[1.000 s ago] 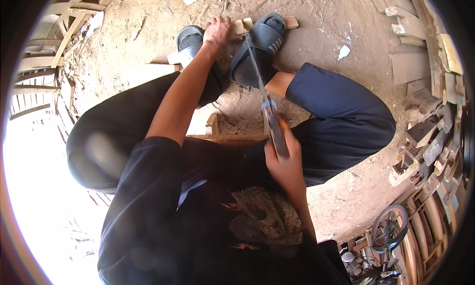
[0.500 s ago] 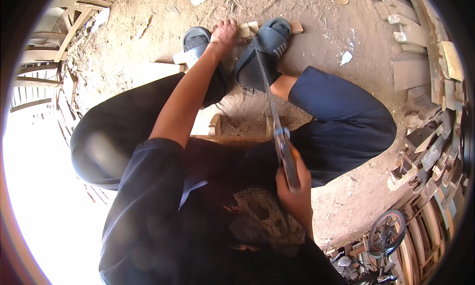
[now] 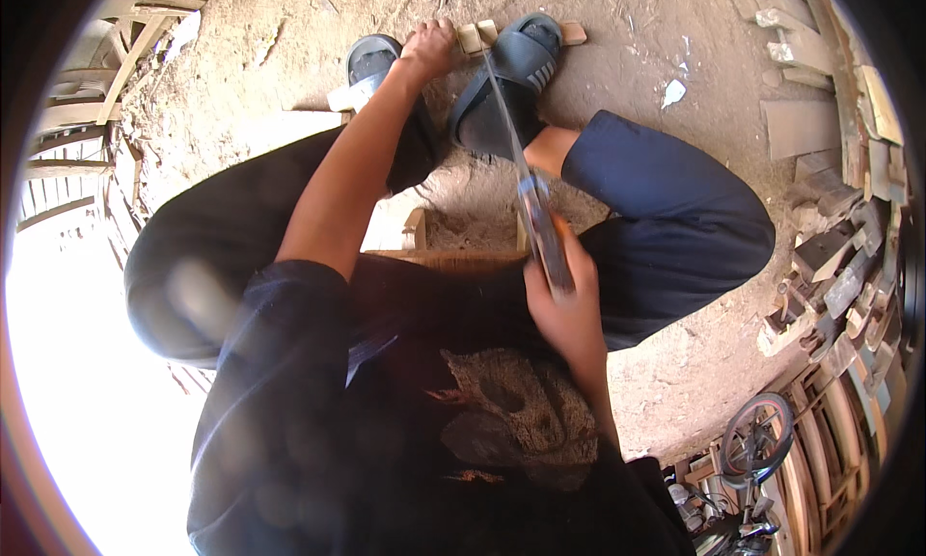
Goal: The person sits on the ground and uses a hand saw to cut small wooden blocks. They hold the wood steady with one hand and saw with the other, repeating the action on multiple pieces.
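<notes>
My right hand is closed around the handle of a handsaw. Its thin blade runs away from me, and the tip end lies at a small strip of wood on the ground. My left hand grips the strip's left part, fingers bent over it. The strip passes toward my right sandal, and a reddish wood end sticks out beyond that sandal. My left sandal stands beside my left wrist.
I sit on a low wooden seat, knees spread. Wood offcuts are heaped along the right. Curved wooden pieces stand at the upper left. A bicycle wheel shows at the lower right. A pale scrap lies on the dirt floor.
My right hand has pushed the saw forward, away from my body, along the strip. My left hand keeps its hold on the wood. The whole view has shifted slightly.
</notes>
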`<action>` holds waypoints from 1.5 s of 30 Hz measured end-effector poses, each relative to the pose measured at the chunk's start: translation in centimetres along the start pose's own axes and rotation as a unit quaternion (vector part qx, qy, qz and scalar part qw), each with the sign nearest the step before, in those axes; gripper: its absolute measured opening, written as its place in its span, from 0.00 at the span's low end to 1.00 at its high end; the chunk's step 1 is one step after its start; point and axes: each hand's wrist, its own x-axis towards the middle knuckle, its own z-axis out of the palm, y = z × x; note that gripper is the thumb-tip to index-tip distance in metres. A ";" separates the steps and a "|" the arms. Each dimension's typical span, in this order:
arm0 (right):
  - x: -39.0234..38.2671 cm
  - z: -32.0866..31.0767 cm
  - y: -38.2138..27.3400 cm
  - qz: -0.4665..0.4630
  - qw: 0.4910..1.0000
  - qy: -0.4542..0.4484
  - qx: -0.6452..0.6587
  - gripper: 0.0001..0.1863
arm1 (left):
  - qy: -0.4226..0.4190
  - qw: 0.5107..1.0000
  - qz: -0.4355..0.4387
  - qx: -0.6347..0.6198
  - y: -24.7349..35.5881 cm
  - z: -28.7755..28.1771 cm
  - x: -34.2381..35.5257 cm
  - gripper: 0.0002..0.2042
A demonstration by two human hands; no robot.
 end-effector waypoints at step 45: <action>-5.7 -0.6 -0.4 0.039 0.999 0.011 0.017 0.34 | -0.022 0.999 -0.020 0.018 0.7 -0.8 -0.1 0.32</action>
